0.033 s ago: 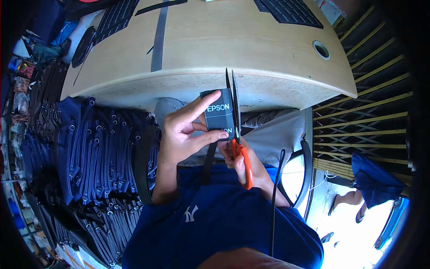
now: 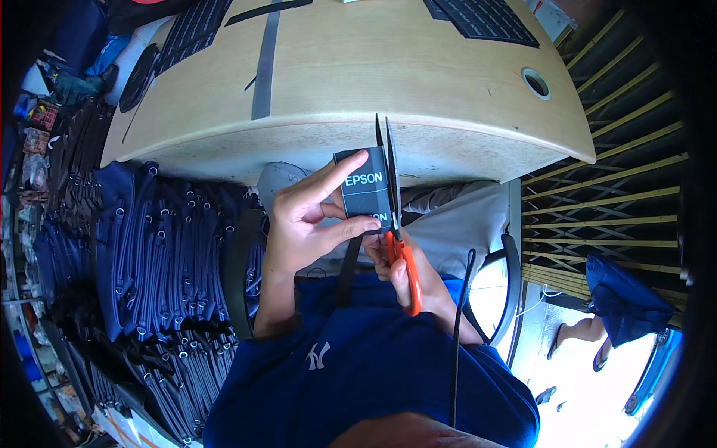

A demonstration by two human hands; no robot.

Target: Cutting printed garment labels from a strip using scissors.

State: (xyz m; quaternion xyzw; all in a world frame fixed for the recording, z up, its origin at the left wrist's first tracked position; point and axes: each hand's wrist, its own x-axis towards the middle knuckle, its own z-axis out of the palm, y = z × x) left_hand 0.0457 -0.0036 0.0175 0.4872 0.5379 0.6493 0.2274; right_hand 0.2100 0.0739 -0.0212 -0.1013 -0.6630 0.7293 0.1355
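My left hand point(image 2: 310, 216) pinches a small black fabric label point(image 2: 364, 198) with white lettering, its thumb and forefinger on the front face. In my right hand point(image 2: 403, 272) is a pair of scissors point(image 2: 412, 280) with orange handles and dark blades. The blades point away from me, slightly apart, along the label's right edge. Whether fabric lies between them is hard to make out. Both hands are above my lap, just in front of the table's near edge. Part of my right hand is hidden behind the handles and the label.
Beyond my hands is a light wooden table point(image 2: 358, 86) bearing a dark grey strip point(image 2: 263, 82), black label sheets point(image 2: 489, 22) and a round cable hole point(image 2: 535, 84). Navy straps with metal rings point(image 2: 168, 254) hang at left. A folding gate point(image 2: 605, 194) and another person's legs point(image 2: 582, 336) are at right.
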